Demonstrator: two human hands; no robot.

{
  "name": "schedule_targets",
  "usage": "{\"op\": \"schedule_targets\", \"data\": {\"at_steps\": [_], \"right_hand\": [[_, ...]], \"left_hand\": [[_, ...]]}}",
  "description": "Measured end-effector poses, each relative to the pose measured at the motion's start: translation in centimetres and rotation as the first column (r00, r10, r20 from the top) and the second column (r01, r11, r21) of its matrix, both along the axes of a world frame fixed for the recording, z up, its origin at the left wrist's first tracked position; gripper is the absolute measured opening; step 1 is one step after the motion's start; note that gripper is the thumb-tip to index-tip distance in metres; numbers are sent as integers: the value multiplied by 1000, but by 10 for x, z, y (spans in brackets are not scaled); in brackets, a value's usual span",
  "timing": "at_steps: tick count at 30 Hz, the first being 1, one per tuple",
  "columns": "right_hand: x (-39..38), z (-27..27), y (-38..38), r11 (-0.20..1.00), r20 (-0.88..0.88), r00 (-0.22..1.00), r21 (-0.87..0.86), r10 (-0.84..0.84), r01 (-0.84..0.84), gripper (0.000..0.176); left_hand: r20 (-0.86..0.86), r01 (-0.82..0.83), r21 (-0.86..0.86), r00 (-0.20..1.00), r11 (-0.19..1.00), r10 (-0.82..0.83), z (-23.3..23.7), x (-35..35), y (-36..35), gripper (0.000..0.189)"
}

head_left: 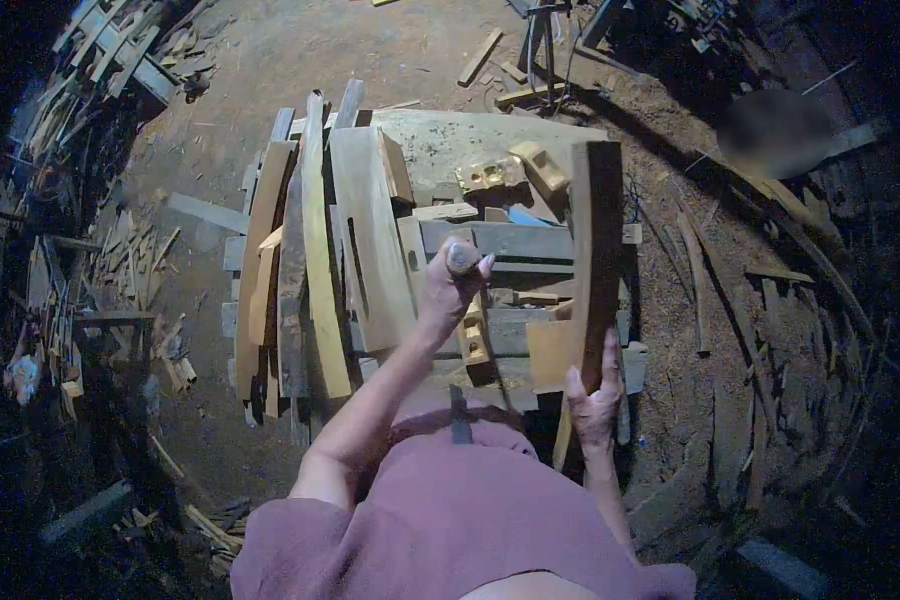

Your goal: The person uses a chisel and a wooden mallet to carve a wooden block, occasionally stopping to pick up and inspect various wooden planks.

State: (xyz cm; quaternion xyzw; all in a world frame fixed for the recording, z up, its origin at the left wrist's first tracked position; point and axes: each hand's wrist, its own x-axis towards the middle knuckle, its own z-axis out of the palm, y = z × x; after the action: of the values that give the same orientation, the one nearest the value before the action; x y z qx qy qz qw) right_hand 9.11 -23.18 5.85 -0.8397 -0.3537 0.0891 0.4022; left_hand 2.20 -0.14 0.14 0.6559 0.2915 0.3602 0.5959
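Note:
My left hand (444, 300) is closed round an upright wooden handle (462, 256); only its round end shows, and the rest is hidden by the fist. Below that hand lies a wooden block with cut-out recesses (475, 342), like a hand plane. My right hand (595, 408) grips the near end of a long, dark wooden beam (597, 240), thumb on its left side and fingers along its right. The beam points away from me over the right side of the workbench (450, 130). A light wooden board (548, 355) sits just left of the beam.
Long planks (362, 220) lie side by side on the bench's left. Two more recessed wooden blocks, one yellowish (540, 165) and one shorter (492, 176), rest at the far side. Scrap wood (125, 250) litters the dirt floor, and a long curved strip (810, 235) lies at right.

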Motion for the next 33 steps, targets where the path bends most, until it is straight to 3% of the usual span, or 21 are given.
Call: {"op": "schedule_targets", "data": {"at_steps": [2, 7, 9, 12, 14, 15, 18, 19, 20, 22, 23, 26, 28, 30, 31, 32, 33], "right_hand": [[-1, 6, -2, 999, -19, 999, -1, -36, 36, 67], [-9, -3, -10, 996, -50, 997, -57, -66, 63, 67], [-14, -2, -8, 998, -175, 983, -8, -62, 61, 68], [-15, -4, -10, 999, -53, 998, -33, -18, 16, 67], [-15, -7, -12, 1000, 5, 1000, -27, -13, 13, 68], [-16, -10, -13, 1000, 59, 998, -24, -3, 5, 68], [-27, -16, -19, 999, -3, 1000, -31, 17, -17, 68], [-28, -27, -17, 1000, 119, 993, -18, 15, -13, 69], [-31, -25, -15, 1000, 120, 993, -15, 17, -16, 69], [-36, -16, -7, 980, -38, 989, -130, 143, -147, 70], [-36, -12, -1, 971, -99, 981, -158, 164, -178, 72], [-30, 6, 0, 965, -129, 975, -170, 180, -200, 68], [-30, 18, 1, 975, -130, 974, -100, 183, -197, 67], [-30, 20, 3, 967, -31, 980, 172, 194, -186, 67], [-29, 33, 5, 967, 41, 972, 99, 232, -235, 68], [-31, -4, -3, 978, 4, 982, -100, 187, -185, 68], [-31, -8, 1, 970, -62, 982, -158, 177, -185, 69]], "left_hand": [[6, 2, 85, 1000, 996, -3, -3, -4, -3, 19], [-4, -64, -55, 998, 996, 64, -20, -8, -8, 20], [-17, -57, -123, 998, 991, 55, -28, -5, -12, 20], [-49, -4, -223, 999, 975, -8, -28, -1, -18, 20], [15, -21, -66, 1000, 998, 22, -31, 3, -22, 23], [-60, -41, -35, 997, 999, 39, -37, 5, -21, 24], [-102, -1, -47, 995, 999, -4, -39, 7, -30, 24], [-156, 21, 20, 988, 1000, -17, -44, 6, -32, 23], [-155, 18, 23, 988, 1000, -15, -53, 7, -33, 23], [20, 31, -27, 999, 999, -31, -69, 10, -35, 26], [94, 91, -33, 992, 995, -88, -30, 5, -36, 26], [42, 90, -67, 995, 994, -87, -52, 6, -36, 25], [14, 112, 10, 994, 994, -112, -68, 7, -34, 26], [-11, 143, 86, 990, 986, -142, -80, 6, -35, 27], [-54, 156, 101, 987, 983, -151, -84, 5, -35, 27], [-92, 168, 120, 983, 978, -158, -86, 4, -35, 28], [345, 268, -562, 936, 782, -73, -62, 4, -42, 27]]}}
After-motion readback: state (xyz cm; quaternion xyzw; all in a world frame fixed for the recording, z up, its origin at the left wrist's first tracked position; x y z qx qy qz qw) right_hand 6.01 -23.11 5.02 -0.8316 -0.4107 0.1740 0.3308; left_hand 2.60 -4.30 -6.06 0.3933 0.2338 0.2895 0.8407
